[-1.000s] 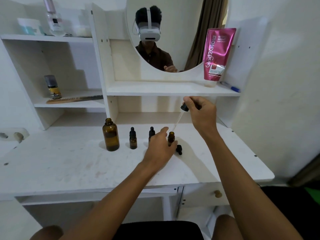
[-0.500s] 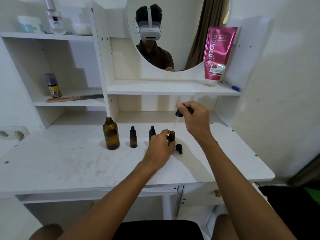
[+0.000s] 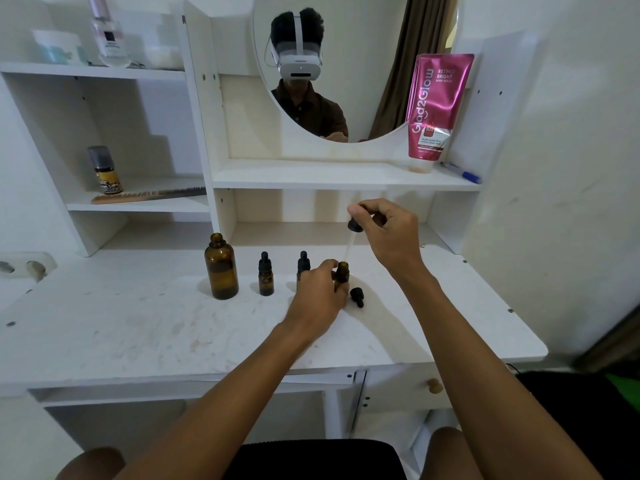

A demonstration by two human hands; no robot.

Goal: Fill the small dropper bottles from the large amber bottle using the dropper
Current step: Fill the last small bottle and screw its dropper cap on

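Between the hands, the open small bottle (image 3: 342, 271) stands on the worktop (image 3: 138, 323), steadied by the left hand (image 3: 320, 294), so the right hand (image 3: 388, 233), pinching the dropper (image 3: 353, 233), should keep its tip centred and squeeze slowly.

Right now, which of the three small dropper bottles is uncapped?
The rightmost small bottle, steadied by the left hand under the dropper. Its cap lies beside it; the other two small bottles are capped.
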